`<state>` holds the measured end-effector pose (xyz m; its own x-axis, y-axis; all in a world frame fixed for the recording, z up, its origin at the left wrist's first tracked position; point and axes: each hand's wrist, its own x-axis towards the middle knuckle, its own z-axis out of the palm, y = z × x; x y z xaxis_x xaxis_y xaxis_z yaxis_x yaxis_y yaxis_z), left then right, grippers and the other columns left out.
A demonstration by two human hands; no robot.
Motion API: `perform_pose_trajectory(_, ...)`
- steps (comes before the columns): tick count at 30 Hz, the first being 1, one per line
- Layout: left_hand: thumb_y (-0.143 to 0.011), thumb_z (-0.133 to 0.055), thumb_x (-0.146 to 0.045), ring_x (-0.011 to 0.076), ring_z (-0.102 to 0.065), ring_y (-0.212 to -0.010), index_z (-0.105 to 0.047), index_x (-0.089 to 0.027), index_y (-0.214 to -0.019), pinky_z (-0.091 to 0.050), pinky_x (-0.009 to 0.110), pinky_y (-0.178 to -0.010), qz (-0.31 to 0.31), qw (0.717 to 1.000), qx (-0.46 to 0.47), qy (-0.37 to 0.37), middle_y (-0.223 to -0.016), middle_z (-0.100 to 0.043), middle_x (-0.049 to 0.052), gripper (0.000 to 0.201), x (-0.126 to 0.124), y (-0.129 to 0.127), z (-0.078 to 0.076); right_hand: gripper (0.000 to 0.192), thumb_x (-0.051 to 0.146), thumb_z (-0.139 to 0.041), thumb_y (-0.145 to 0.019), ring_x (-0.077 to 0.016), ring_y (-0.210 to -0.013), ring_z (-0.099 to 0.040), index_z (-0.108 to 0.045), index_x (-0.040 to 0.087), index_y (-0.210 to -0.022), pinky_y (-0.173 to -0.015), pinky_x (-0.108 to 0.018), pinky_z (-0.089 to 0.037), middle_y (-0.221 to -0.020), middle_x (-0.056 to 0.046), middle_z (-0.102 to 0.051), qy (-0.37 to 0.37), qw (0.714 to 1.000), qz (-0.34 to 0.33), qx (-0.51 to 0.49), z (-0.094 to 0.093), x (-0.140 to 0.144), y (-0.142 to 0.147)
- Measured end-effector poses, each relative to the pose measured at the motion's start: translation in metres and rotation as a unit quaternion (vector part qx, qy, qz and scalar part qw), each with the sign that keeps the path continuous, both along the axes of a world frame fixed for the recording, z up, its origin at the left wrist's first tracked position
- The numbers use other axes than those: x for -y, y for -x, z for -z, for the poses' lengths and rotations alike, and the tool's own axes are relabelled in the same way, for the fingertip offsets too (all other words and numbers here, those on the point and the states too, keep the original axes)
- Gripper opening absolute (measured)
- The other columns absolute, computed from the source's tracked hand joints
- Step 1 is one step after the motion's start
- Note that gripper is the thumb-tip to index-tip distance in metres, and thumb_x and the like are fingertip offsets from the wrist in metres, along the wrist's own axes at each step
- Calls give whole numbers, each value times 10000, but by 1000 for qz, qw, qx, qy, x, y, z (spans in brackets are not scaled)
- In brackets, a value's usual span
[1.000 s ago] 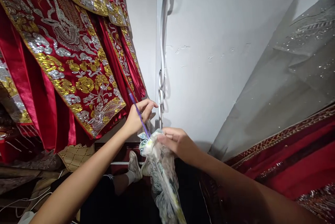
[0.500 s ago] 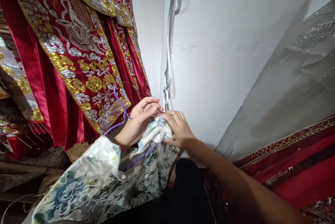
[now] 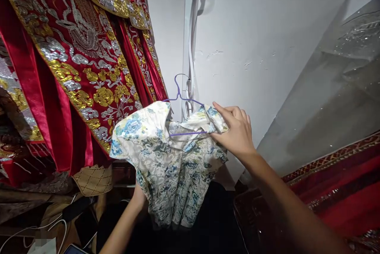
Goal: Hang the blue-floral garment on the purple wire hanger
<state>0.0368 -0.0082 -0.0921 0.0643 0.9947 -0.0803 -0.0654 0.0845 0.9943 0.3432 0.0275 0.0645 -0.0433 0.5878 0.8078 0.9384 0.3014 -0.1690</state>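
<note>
The right hand pinches the floral dress shoulder on the purple hanger; the left hand, below, is hidden.

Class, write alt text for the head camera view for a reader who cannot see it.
A floral dress on a purple wire hanger is held up before a white wall; the right hand pinches its shoulder, while the left hand is hidden behind the fabric. Red robes with gold and silver embroidery hang at left.
</note>
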Motion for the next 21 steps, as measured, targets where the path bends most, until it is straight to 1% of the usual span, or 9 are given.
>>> perform_pose_trajectory(2,-751,-241,-943,366,-624,-1217,-682,-339,-1248,-561,543,-955,-41,996,74,39,-1140,-742,94,897,8,-4,23,779,314,-720,-729,-332,-1053,-533,-510,313,-1478,-898,-474,-414,-1116,-93,-567,2,1000,5,-1,2,0,1)
perform_pose_trajectory(4,-680,-263,-988,361,-589,-1285,-700,-313,-1236,-526,524,-1029,-79,984,146,65,-1180,-741,100,977,10,-7,33,765,327,-718,-737,-335,-1058,-528,-515,321,-1474,-896,-477,-414,-1116,-93,-563,-7,1000,5,4,-4,-5,2)
perform_pose_trajectory(6,-672,-368,-970,334,-545,-1345,-708,-322,-1216,-494,483,-1084,-104,978,169,61,-1260,-717,79,911,9,-10,32,761,346,-727,-734,-343,-1067,-524,-527,316,-1467,-900,-486,-416,-1122,-96,-561,-20,1000,9,4,-14,-12,-1)
perform_pose_trajectory(9,-719,-591,-822,319,-521,-1372,-694,-302,-1212,-448,443,-1135,-118,983,137,20,-1353,-669,62,724,12,-14,16,760,358,-732,-728,-357,-1068,-527,-541,290,-1460,-907,-513,-420,-1121,-106,-566,-24,999,29,-9,-22,-15,-11)
perform_pose_trajectory(12,-724,-780,-588,352,-571,-1316,-666,-218,-1233,-427,461,-1144,-77,992,101,11,-1330,-677,118,640,23,-22,6,781,358,-727,-726,-374,-1080,-533,-526,265,-1475,-921,-549,-430,-1134,-119,-577,1,999,41,-20,-7,-4,-18)
perform_pose_trajectory(15,-669,-853,-483,362,-575,-1308,-655,-195,-1237,-396,476,-1162,-92,993,73,14,-1306,-685,133,667,39,-35,13,767,282,-637,-783,-405,-1229,-492,-452,262,-1527,-1012,-627,-396,-1284,-131,-578,46,999,14,-22,28,13,-10)
perform_pose_trajectory(17,-657,-859,-460,357,-555,-1328,-646,-207,-1248,-371,484,-1178,-131,989,62,11,-1337,-664,125,677,50,-45,21,623,203,-494,-864,-369,-1310,-479,-518,287,-1481,-1065,-630,-388,-1375,-100,-578,90,992,-63,-57,51,21,6)
perform_pose_trajectory(18,-662,-853,-460,357,-549,-1333,-647,-212,-1245,-365,488,-1181,-137,989,60,11,-1343,-660,122,666,55,-49,24,557,177,-422,-901,-329,-1280,-530,-587,295,-1420,-1053,-592,-433,-1356,-82,-612,128,979,-137,-81,60,24,17)
perform_pose_trajectory(21,-685,-823,-483,358,-549,-1332,-663,-235,-1242,-365,486,-1186,-99,993,59,18,-1303,-684,103,631,68,-57,25,446,185,-406,-935,-247,-1040,-685,-728,292,-1224,-905,-439,-564,-1167,-54,-731,246,886,-372,-124,77,36,52)
